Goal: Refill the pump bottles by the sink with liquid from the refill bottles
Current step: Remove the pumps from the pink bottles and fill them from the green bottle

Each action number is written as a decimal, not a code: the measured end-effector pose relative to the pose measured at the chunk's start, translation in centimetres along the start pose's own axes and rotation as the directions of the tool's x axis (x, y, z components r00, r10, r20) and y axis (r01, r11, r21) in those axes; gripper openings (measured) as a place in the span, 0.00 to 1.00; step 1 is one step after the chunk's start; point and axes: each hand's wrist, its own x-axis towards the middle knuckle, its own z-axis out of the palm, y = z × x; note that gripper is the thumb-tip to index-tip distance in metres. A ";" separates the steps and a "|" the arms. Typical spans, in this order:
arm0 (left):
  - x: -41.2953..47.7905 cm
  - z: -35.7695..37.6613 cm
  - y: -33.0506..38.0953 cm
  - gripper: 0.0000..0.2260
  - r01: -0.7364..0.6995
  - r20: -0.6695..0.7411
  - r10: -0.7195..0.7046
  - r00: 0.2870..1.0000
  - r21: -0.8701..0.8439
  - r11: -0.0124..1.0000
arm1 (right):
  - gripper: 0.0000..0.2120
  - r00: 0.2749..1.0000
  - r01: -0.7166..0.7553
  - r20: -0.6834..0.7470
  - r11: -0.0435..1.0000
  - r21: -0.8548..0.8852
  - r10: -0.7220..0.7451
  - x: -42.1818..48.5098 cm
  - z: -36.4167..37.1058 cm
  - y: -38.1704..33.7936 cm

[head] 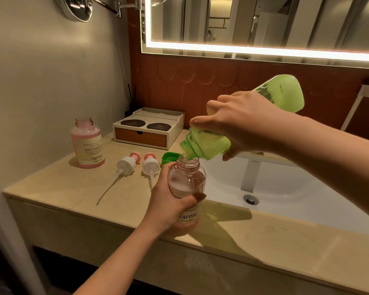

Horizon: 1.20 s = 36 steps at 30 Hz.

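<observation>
Right hand (243, 122) grasps tilted translucent green plastic refill bottle (281, 92), mouth just over open neck of clear pink-tinted pump bottle (186, 179).
Left hand (166, 201) wraps round pump bottle, upright at front edge of beige desk (73, 188), beside white sink (285, 188). Pour well: mouths aligned, tilt slowly, steady lower bottle, stop below neck.

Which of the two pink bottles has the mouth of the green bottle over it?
The held pink bottle, gripped by the left hand: the tilted green bottle has its mouth above that open neck. The other pink bottle stands alone near the wall.
</observation>
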 end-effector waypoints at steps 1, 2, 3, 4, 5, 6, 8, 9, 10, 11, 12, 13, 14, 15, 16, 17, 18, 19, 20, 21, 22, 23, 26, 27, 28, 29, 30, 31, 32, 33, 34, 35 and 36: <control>0.0 0.0 0.1 0.33 0.005 0.001 -0.005 1.000 -0.005 1.000 | 0.47 1.000 0.007 0.000 1.000 -0.006 -0.007 0.0 -0.1 -0.1; -0.1 0.0 0.2 0.35 0.011 0.002 -0.011 1.000 -0.009 1.000 | 0.47 1.000 0.014 -0.001 1.000 -0.013 -0.014 0.0 -0.2 -0.1; -0.1 0.1 0.2 0.36 0.015 0.003 -0.015 1.000 -0.013 1.000 | 0.47 1.000 0.020 -0.003 1.000 -0.020 -0.020 0.1 -0.4 -0.2; -0.1 0.0 0.2 0.37 0.016 0.004 -0.016 1.000 -0.015 1.000 | 0.46 1.000 0.024 -0.005 0.999 -0.026 -0.024 0.1 -0.5 -0.2; -0.1 0.0 0.2 0.38 0.016 0.005 -0.016 1.000 -0.015 1.000 | 0.46 1.000 0.027 -0.011 0.999 -0.033 -0.027 0.1 -0.6 -0.3; -0.1 0.0 0.2 0.39 0.016 0.006 -0.016 1.000 -0.016 1.000 | 0.46 0.999 0.030 -0.019 0.999 -0.040 -0.031 0.1 -0.7 -0.3; 0.0 0.0 0.1 0.40 0.024 0.009 -0.024 1.000 -0.021 0.999 | 0.45 0.999 0.038 -0.028 0.998 -0.057 -0.039 0.1 -0.9 -0.4; 0.0 0.0 0.1 0.40 0.029 0.011 -0.028 1.000 -0.022 0.999 | 0.45 0.999 0.041 -0.029 0.997 -0.062 -0.043 0.2 -0.9 -0.4; 0.0 0.0 0.1 0.40 0.032 0.013 -0.032 0.999 -0.022 0.999 | 0.45 0.998 0.045 -0.029 0.997 -0.066 -0.047 0.1 -0.9 -0.5; 0.0 0.0 0.1 0.40 0.035 0.012 -0.035 0.999 -0.021 0.999 | 0.45 0.998 0.047 -0.031 0.996 -0.070 -0.049 0.1 -0.9 -0.5; 0.1 0.1 0.1 0.40 0.039 0.012 -0.038 0.999 -0.020 0.999 | 0.45 0.998 0.049 -0.034 0.996 -0.072 -0.051 0.1 -1.0 -0.5; 0.1 0.1 0.0 0.40 0.040 0.010 -0.040 0.999 -0.020 0.999 | 0.45 0.998 0.050 -0.037 0.996 -0.073 -0.053 0.0 -1.0 -0.5; 0.1 0.1 0.0 0.40 0.040 0.007 -0.040 0.999 -0.019 0.999 | 0.44 0.998 0.052 -0.041 0.996 -0.075 -0.055 0.0 -1.0 -0.5; 0.1 0.1 0.0 0.40 0.041 0.005 -0.041 0.999 -0.017 0.999 | 0.44 0.997 0.055 -0.043 0.996 -0.076 -0.058 0.0 -1.0 -0.5; 0.1 0.1 0.1 0.40 0.042 0.002 -0.042 0.999 -0.017 0.999 | 0.44 0.997 0.057 -0.045 0.995 -0.077 -0.060 0.0 -1.0 -0.5; 0.1 0.1 0.1 0.40 0.043 0.001 -0.043 0.999 -0.019 0.999 | 0.44 0.997 0.058 -0.045 0.995 -0.076 -0.061 0.0 -1.0 -0.6; 0.1 0.2 0.0 0.40 0.042 0.001 -0.042 0.999 -0.018 0.999 | 0.44 0.997 0.059 -0.044 0.995 -0.075 -0.062 0.0 -1.0 -0.6; 0.1 0.2 0.1 0.41 0.043 0.002 -0.043 0.999 -0.014 0.999 | 0.44 0.997 0.060 -0.045 0.995 -0.075 -0.063 0.0 -1.0 -0.6; 0.1 0.2 0.1 0.41 0.045 0.003 -0.045 0.999 -0.008 0.999 | 0.43 0.997 0.062 -0.046 0.995 -0.078 -0.065 0.0 -1.0 -0.7; 0.1 0.2 0.1 0.41 0.047 0.004 -0.047 0.999 -0.003 0.999 | 0.43 0.997 0.063 -0.050 0.995 -0.083 -0.067 0.0 -1.0 -0.7; 0.1 0.2 0.0 0.42 0.048 0.003 -0.048 0.999 -0.001 0.999 | 0.43 0.996 0.065 -0.054 0.994 -0.090 -0.070 -0.1 -1.0 -0.7; 0.1 0.2 0.0 0.42 0.051 0.002 -0.051 0.999 0.001 0.999 | 0.43 0.996 0.067 -0.058 0.993 -0.096 -0.072 -0.1 -1.1 -0.7; 0.1 0.2 0.1 0.42 0.058 0.006 -0.058 0.998 -0.003 0.998 | 0.42 0.996 0.066 -0.060 0.992 -0.110 -0.073 -0.2 -1.1 -0.9; 0.1 0.2 0.1 0.42 0.056 0.004 -0.056 0.998 -0.008 0.998 | 0.42 0.995 0.066 -0.061 0.991 -0.112 -0.073 -0.3 -1.1 -0.9; 0.1 0.2 0.0 0.41 0.055 0.001 -0.055 0.998 -0.012 0.998 | 0.42 0.995 0.066 -0.063 0.992 -0.112 -0.074 -0.3 -1.1 -1.0; 0.0 0.2 0.0 0.41 0.055 -0.001 -0.055 0.998 -0.014 0.998 | 0.41 0.995 0.065 -0.067 0.992 -0.111 -0.073 -0.4 -1.2 -1.0; 0.0 0.2 0.0 0.41 0.056 -0.002 -0.056 0.998 -0.014 0.998 | 0.41 0.995 0.064 -0.069 0.992 -0.112 -0.072 -0.4 -1.2 -1.0; 0.0 0.3 0.0 0.41 0.057 -0.003 -0.057 0.998 -0.012 0.998 | 0.41 0.995 0.062 -0.071 0.991 -0.116 -0.070 -0.5 -1.2 -1.1; 0.0 0.3 0.0 0.42 0.058 -0.005 -0.058 0.998 -0.010 0.998 | 0.41 0.995 0.059 -0.073 0.991 -0.121 -0.068 -0.5 -1.2 -1.1; 0.0 0.3 0.0 0.42 0.057 -0.007 -0.057 0.998 -0.008 0.998 | 0.41 0.995 0.056 -0.074 0.990 -0.127 -0.066 -0.6 -1.2 -1.2; 0.0 0.3 0.0 0.42 0.056 -0.011 -0.056 0.998 -0.008 0.998 | 0.41 0.995 0.054 -0.077 0.990 -0.132 -0.064 -0.6 -1.2 -1.2; 0.0 0.3 0.0 0.41 0.053 -0.013 -0.053 0.999 -0.007 0.999 | 0.41 0.995 0.051 -0.079 0.990 -0.135 -0.062 -0.6 -1.3 -1.3; -0.1 0.3 0.0 0.41 0.049 -0.015 -0.049 0.999 -0.007 0.999 | 0.41 0.995 0.048 -0.083 0.989 -0.138 -0.060 -0.6 -1.3 -1.4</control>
